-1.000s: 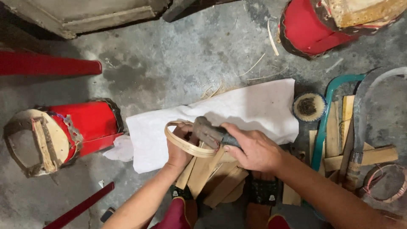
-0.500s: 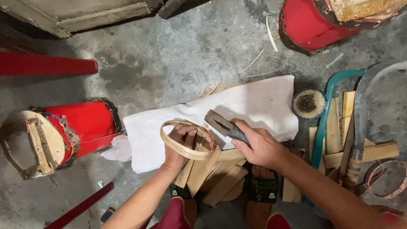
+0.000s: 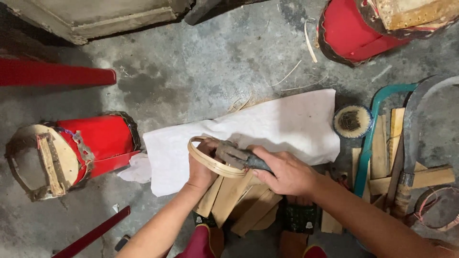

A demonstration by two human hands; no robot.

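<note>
Left hand: the left hand [image 3: 201, 169] is curled shut around the near side of a thin wooden hoop [image 3: 210, 160], fingers wrapped under the band and the thumb side hidden beneath it.
Right hand: the right hand [image 3: 287, 173] is closed in a fist-like grip on the dark handle of a hand tool [image 3: 239, 156], knuckles up, fingers folded fully round the handle.
Hoop: a pale bent-wood ring, lying roughly flat and slightly tilted, held over the edge of a white cloth [image 3: 267, 131] and above a stack of wooden slats [image 3: 234, 200].
Tool contact: the grey, worn head of the hand tool lies across the right part of the hoop's rim and touches it; what kind of blade or edge it has is hard to make out.
Cloth: spread on the concrete floor [image 3: 201, 71], wrinkled, its near edge covered by the hands and the slats.
Hidden: the far half of the tool's handle is buried in the right palm; the left fingertips are out of sight under the hoop.
Cut off: a red drum shell [image 3: 100, 138] with a worn skin end lies on its side at the left; another red drum [image 3: 354, 33] is cropped by the top edge.
Nearby: a round brush [image 3: 353, 121] stands just beside the cloth's right end, near a teal-framed saw [image 3: 370, 138] and more wood offcuts [image 3: 420, 177].
Below: sandalled feet [image 3: 296, 217] show partly beneath the forearms, largely covered.
</note>
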